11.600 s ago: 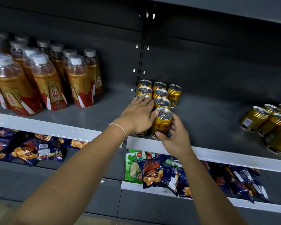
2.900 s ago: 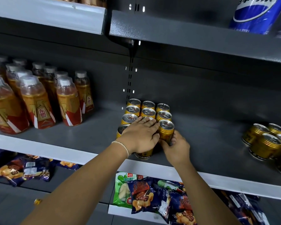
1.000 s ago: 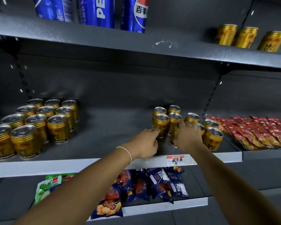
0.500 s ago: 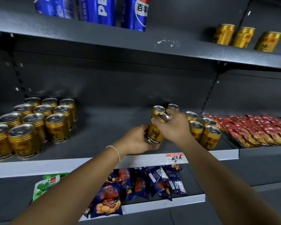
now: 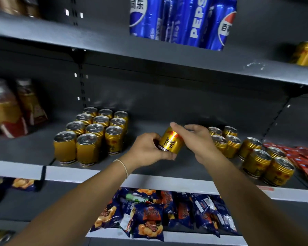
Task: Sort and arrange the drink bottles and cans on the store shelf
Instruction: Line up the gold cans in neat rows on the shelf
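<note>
I hold one gold Red Bull can [image 5: 171, 143] tilted in the air above the middle shelf [image 5: 149, 181]. My left hand [image 5: 146, 151] grips its bottom end from the left. My right hand [image 5: 196, 139] curls over its top end from the right. To the left, a tidy block of several upright gold cans [image 5: 92, 134] stands on the shelf. To the right, a looser group of several gold cans [image 5: 252, 155] stands near the shelf's right end.
Amber drink bottles [image 5: 11, 110] stand at the far left. Blue Pepsi cans [image 5: 183, 22] and more gold cans [image 5: 305, 53] sit on the upper shelf. Red packets [image 5: 299, 153] lie at the far right. Snack bags [image 5: 158, 215] fill the lower shelf.
Both hands have carried the gold can leftward, away from the right group toward the gap between the two groups. The view has turned left, bringing the amber bottles back in.
</note>
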Demonstrator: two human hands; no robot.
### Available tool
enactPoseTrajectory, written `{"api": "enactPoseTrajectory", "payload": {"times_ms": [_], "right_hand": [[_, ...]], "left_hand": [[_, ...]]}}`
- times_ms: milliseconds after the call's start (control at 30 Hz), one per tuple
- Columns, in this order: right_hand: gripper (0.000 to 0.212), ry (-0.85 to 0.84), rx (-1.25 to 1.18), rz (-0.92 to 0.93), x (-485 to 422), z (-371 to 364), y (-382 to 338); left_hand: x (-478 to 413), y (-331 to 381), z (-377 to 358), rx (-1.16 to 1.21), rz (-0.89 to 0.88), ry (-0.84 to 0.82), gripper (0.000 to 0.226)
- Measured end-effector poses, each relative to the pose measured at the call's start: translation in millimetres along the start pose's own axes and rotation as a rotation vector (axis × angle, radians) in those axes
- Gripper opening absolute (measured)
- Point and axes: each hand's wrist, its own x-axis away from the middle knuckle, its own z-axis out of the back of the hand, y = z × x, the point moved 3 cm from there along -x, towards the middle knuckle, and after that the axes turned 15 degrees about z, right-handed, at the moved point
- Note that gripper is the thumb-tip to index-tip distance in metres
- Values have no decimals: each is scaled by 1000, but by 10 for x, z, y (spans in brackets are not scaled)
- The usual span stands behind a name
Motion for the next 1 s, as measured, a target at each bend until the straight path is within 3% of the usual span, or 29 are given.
{"api": "enactPoseTrajectory", "payload": {"times_ms": [133,200,300,500,633,833,1000], "right_hand": [[48,-110,-152,-8,82,-368,-119],[41,-188,-207,-40,135,-561,-152],[44,-191,-277,-44,176,-779,-199],[38,-129,-407,27,316,-1188,-193],[43,-158,-365,91,419,-1503,-29],[55,-194,-228,133,579,-1913,223],[67,-166,-196,143,673,-2072,279]], "left_hand": [[23,-183,252,32,14,125,49],[51,-249,355,1,-22,192,45],[112,-317,538,-89,-100,244,43],[115,-575,1137,-341,-145,32,34],[99,-786,1574,-415,-125,169,55],[0,-1013,1763,-645,-116,163,34],[-58,-1140,1715,-708,-158,105,46]]}}
